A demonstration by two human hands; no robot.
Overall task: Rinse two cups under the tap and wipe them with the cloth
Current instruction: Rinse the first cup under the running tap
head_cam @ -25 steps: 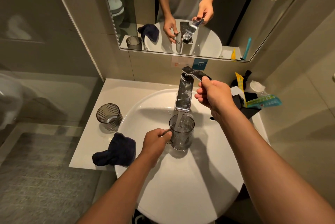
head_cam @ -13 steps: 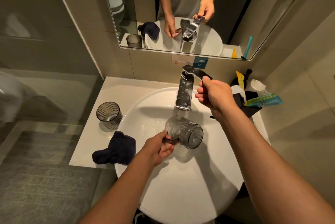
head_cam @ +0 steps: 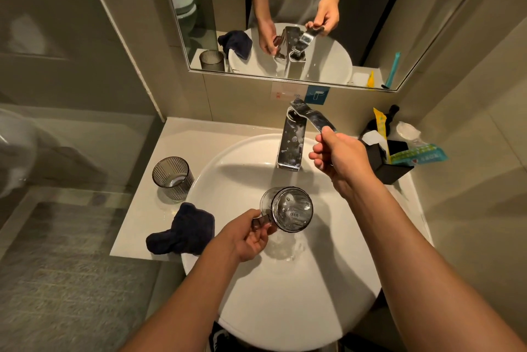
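My left hand point(head_cam: 245, 236) grips the handle of a clear glass mug point(head_cam: 288, 208) over the white basin point(head_cam: 328, 294). The mug lies tipped on its side, bottom facing me, below the chrome tap spout point(head_cam: 291, 146). My right hand point(head_cam: 340, 156) holds the end of the tap lever point(head_cam: 312, 117) with curled fingers. No stream shows under the spout. A second cup, ribbed grey glass point(head_cam: 172, 177), stands upright on the counter left of the basin. The dark blue cloth point(head_cam: 184, 230) lies crumpled on the counter edge beside the basin.
A black holder point(head_cam: 389, 164) with packets and toiletries sits at the basin's right, against the wall. A mirror point(head_cam: 285, 9) hangs behind the tap. The counter point(head_cam: 182, 137) ends at left beside a glass shower panel; tiled floor lies below.
The mug stood upright under running water a second ago; my left hand has tipped it over and drawn it nearer. The water stream is no longer visible. My right hand stays on the lever.
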